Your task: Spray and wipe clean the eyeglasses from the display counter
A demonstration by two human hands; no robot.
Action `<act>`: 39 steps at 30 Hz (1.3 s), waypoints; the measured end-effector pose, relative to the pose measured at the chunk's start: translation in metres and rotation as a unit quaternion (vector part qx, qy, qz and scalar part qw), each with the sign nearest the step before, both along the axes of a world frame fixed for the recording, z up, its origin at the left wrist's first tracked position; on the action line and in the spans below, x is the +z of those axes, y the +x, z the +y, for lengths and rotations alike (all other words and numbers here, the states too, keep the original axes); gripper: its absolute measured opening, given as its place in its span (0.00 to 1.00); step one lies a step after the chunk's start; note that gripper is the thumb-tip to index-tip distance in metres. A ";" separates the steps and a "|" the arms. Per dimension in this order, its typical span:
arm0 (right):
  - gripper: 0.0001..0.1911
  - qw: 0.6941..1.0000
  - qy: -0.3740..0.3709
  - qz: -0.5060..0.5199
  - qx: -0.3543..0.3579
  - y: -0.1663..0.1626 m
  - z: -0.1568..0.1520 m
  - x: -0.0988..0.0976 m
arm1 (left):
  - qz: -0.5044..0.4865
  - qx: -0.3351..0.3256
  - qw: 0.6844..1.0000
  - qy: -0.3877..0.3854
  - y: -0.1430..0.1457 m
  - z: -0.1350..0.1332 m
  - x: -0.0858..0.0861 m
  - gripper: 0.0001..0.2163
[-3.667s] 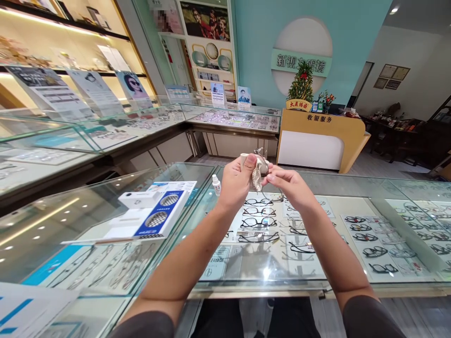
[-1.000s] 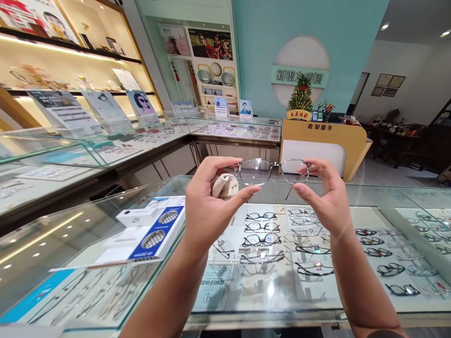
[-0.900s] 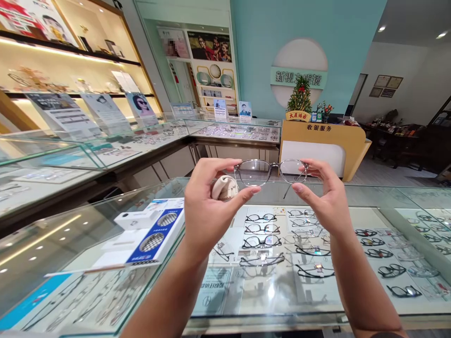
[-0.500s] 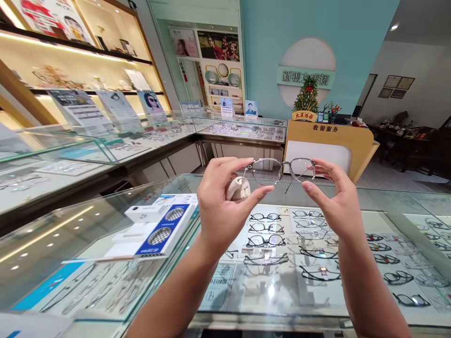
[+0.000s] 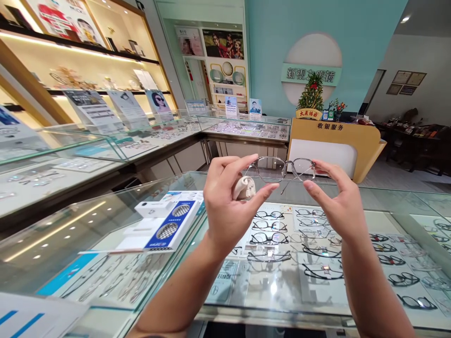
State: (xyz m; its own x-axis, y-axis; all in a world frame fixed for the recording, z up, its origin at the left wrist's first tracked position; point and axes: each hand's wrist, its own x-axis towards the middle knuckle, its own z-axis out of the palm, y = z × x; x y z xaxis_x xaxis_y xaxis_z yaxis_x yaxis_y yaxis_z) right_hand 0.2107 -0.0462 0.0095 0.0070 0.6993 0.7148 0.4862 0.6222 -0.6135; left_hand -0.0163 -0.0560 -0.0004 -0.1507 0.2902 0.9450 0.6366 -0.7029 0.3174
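I hold a pair of clear-lensed glasses (image 5: 284, 169) with a thin grey frame up at chest height over the glass counter (image 5: 105, 220). My left hand (image 5: 227, 206) pinches the left lens rim between thumb and forefinger, and a crumpled beige cloth (image 5: 244, 188) is tucked in its palm. My right hand (image 5: 334, 202) pinches the right end of the frame. One temple hangs down behind the lenses.
Rows of glasses (image 5: 271, 234) lie inside the case under the counter top. A blue and white box (image 5: 169, 227) and a small white box (image 5: 151, 208) lie on the glass at left. Beyond stand more display cases and a yellow cashier desk (image 5: 334, 141).
Earlier both hands rubbed the glasses with the cloth low over the counter. Now they hold the glasses spread out and raised; over the last second the view drifted and the hands barely moved.
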 end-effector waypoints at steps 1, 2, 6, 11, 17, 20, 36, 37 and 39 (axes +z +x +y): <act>0.24 1.000 0.002 0.002 0.000 0.000 0.000 0.000 | 0.000 0.003 1.000 -0.002 0.000 0.000 0.000 0.23; 0.24 1.000 0.003 0.003 0.001 -0.001 -0.001 0.000 | 0.000 0.005 1.000 -0.004 0.000 0.000 0.000 0.23; 0.23 1.000 0.003 0.001 0.004 -0.002 -0.002 0.000 | -0.004 -0.003 1.000 -0.007 0.000 -0.001 0.001 0.23; 0.23 1.000 0.000 -0.003 -0.001 -0.003 -0.003 -0.001 | -0.002 -0.004 1.000 -0.010 0.002 -0.004 0.002 0.21; 0.22 1.000 0.007 -0.006 -0.004 -0.004 -0.003 -0.003 | -0.001 0.007 1.000 -0.005 0.004 -0.003 0.000 0.22; 0.22 1.000 0.000 -0.012 0.000 -0.005 -0.003 -0.003 | 0.000 0.007 1.000 -0.004 0.005 -0.004 -0.001 0.22; 0.21 0.998 0.045 0.036 -0.027 -0.013 -0.006 -0.003 | -0.045 -0.034 0.996 -0.070 0.000 0.000 -0.001 0.20; 0.20 0.997 0.054 0.043 -0.033 -0.015 -0.007 -0.003 | -0.047 -0.041 0.995 -0.081 -0.002 0.002 -0.001 0.20; 0.20 0.994 0.080 0.051 -0.049 -0.018 -0.008 -0.003 | -0.044 -0.063 0.991 -0.111 -0.007 0.008 -0.001 0.20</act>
